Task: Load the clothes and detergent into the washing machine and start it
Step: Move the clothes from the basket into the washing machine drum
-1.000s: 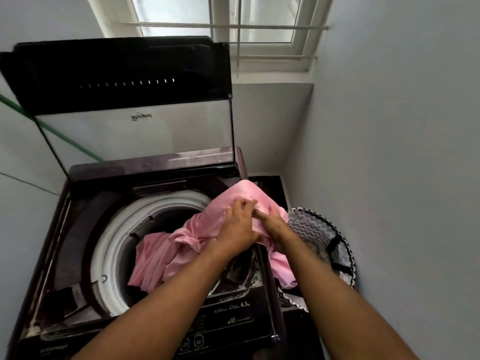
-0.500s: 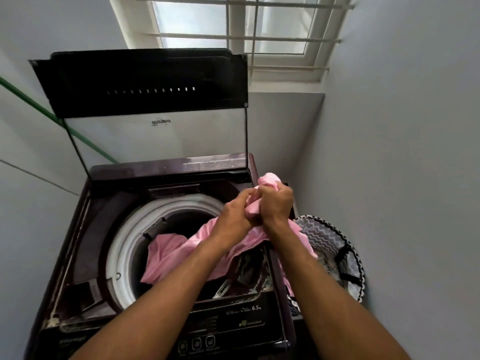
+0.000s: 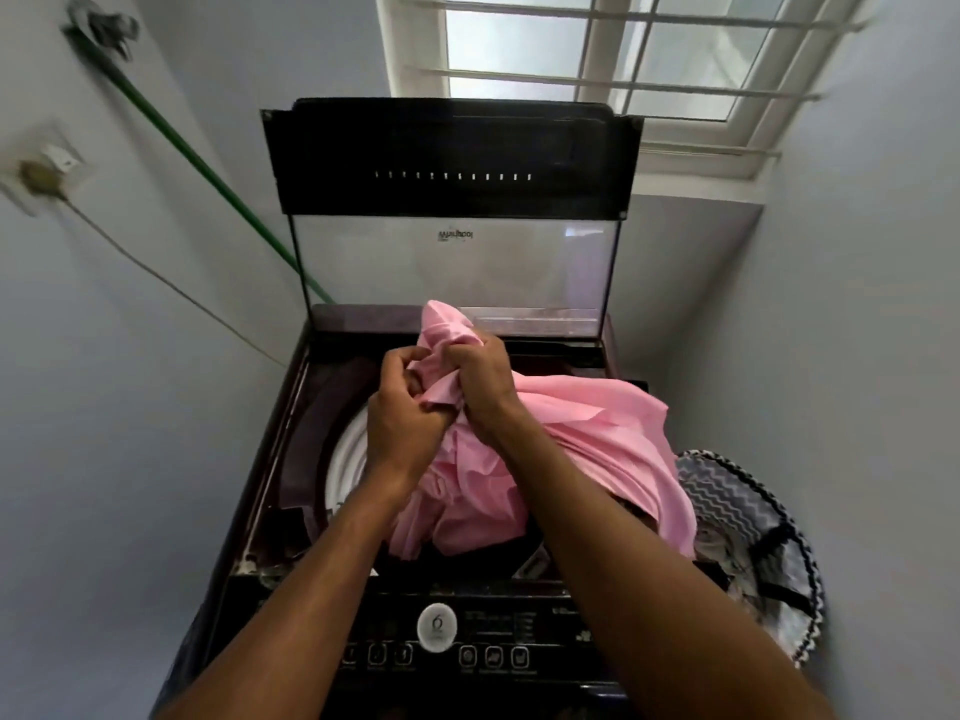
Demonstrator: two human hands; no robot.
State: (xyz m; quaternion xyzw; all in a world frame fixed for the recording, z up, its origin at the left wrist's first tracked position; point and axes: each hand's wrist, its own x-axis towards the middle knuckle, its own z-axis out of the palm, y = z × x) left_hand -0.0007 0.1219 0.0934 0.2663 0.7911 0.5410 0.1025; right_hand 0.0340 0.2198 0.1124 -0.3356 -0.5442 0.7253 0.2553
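Observation:
A dark top-loading washing machine (image 3: 291, 459) stands in front of me with its glass lid (image 3: 452, 210) raised. A large pink cloth (image 3: 587, 433) hangs over the drum opening and drapes to the right over the machine's edge. My left hand (image 3: 410, 413) and my right hand (image 3: 485, 387) grip the bunched top of the cloth side by side above the drum. The white drum rim (image 3: 343, 459) shows at the left; the drum's inside is hidden by the cloth. No detergent is in view.
A laundry basket (image 3: 753, 517) with a zigzag pattern stands to the right of the machine against the wall. The control panel (image 3: 467, 646) with its buttons lies at the near edge. A green hose (image 3: 208, 168) and a wall socket (image 3: 47, 174) are at the left.
Both hands have lifted the gathered cloth and moved it left, over the drum's middle. My view has shifted right and down, so the panel's buttons now show.

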